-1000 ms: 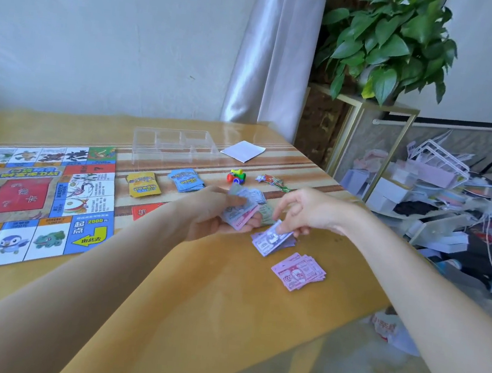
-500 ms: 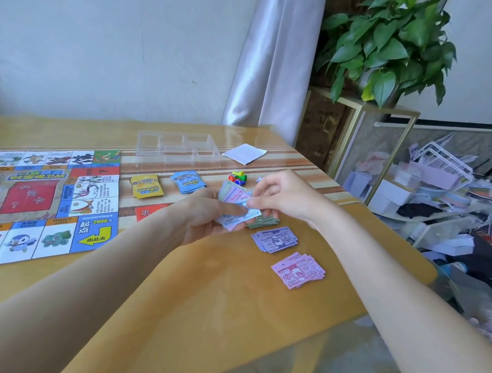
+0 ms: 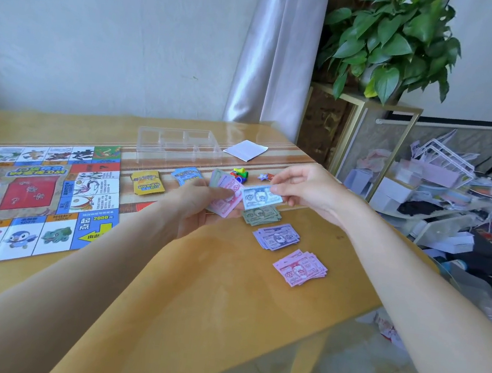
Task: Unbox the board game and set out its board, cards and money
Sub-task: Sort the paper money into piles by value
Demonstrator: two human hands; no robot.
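Left hand grips wad; right hand pinches blue note; best start new pile beside green stack.

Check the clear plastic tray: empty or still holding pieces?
Empty, as far as visible: the clear tray shows only table through its compartments.

right hand: dropped a purple note on its pile, went back to the wad | now: pinching a blue note pulled clear | green pile: no longer covered
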